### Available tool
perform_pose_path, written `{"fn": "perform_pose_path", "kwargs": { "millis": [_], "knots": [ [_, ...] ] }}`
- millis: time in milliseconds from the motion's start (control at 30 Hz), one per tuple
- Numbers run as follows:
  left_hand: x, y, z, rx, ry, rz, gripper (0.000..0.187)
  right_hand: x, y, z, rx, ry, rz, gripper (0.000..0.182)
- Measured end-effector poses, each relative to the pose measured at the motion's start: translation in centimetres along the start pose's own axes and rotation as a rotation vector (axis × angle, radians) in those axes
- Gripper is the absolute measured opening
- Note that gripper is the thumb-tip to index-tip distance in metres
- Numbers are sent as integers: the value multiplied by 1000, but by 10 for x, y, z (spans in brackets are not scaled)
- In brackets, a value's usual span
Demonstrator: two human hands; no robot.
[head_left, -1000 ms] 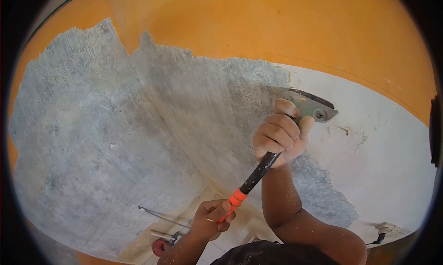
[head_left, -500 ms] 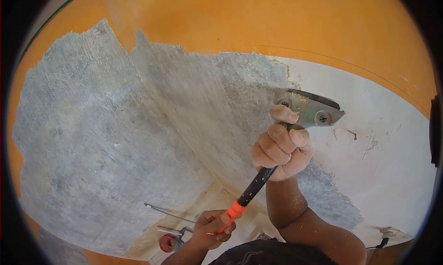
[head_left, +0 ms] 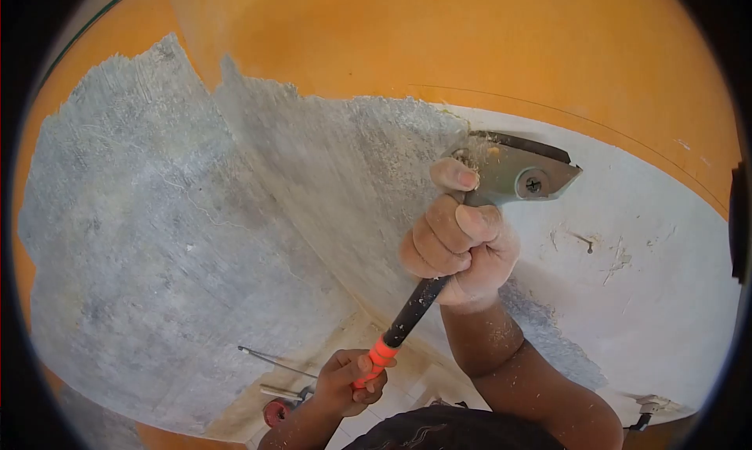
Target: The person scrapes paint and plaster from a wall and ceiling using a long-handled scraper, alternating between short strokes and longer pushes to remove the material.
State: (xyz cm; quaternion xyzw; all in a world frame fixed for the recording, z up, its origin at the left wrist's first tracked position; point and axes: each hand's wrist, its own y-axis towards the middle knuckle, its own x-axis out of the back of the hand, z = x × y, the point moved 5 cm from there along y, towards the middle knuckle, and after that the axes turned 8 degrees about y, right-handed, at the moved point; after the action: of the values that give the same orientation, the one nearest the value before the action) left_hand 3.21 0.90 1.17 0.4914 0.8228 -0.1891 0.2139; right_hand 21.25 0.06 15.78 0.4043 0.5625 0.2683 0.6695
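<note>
A long-handled wall scraper (head_left: 417,303) runs diagonally across the view, its wide metal head bearing a dark blade and a screw. Near the head, my right hand (head_left: 464,242) is closed around the shaft, dusty, with the thumb stretched up against the head. My left hand (head_left: 351,379) grips the orange end of the handle lower down. The blade lies at the wall where bare grey plaster (head_left: 337,152) meets white coating (head_left: 627,191). Shavings cling to the head.
Orange paint (head_left: 486,35) covers the upper wall. A wall corner runs down the middle of the grey area. At the bottom are a red round object (head_left: 276,412), a thin rod (head_left: 274,361) and a wall fitting with a dark plug (head_left: 644,419).
The scraper head and my right hand have moved up and left along the wall. My left hand has shifted slightly left with the handle. Both grips look the same.
</note>
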Motion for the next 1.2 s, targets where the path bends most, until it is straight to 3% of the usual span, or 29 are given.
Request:
{"fn": "perform_pose_path", "kwargs": {
  "millis": [67,200,267,367,433,533,800,933,1100,1200],
  "knots": [
    [0,-3,-5,-80,105,-78,40,1,-2,0,-23,39,4,14],
    [-1,-11,23,8,-70,-44,42,5,-16,-3,-48,54,35,16],
    [7,-6,11,-79,-3,-51,41,1,-9,-4,-70,63,12,15],
    [6,-7,-9,0,-72,-37,40,-1,9,-4,7,-13,-45,12],
    [2,-11,-17,-110,37,-45,40,-2,5,-5,18,19,-47,13],
    [4,-15,17,-5,-121,-31,39,10,-16,-7,-1,43,-58,12],
    [9,-5,-19,-81,29,-96,38,3,9,-6,-12,-25,-47,10],
    [11,-7,8,-3,-13,-120,39,10,-12,-6,-38,-7,-46,11],
    [8,-6,-40,-56,60,-130,39,-2,16,-7,31,-73,-104,13],
    [6,-14,-19,-75,83,-166,37,1,2,-7,5,-17,-99,12]
  ]
}}
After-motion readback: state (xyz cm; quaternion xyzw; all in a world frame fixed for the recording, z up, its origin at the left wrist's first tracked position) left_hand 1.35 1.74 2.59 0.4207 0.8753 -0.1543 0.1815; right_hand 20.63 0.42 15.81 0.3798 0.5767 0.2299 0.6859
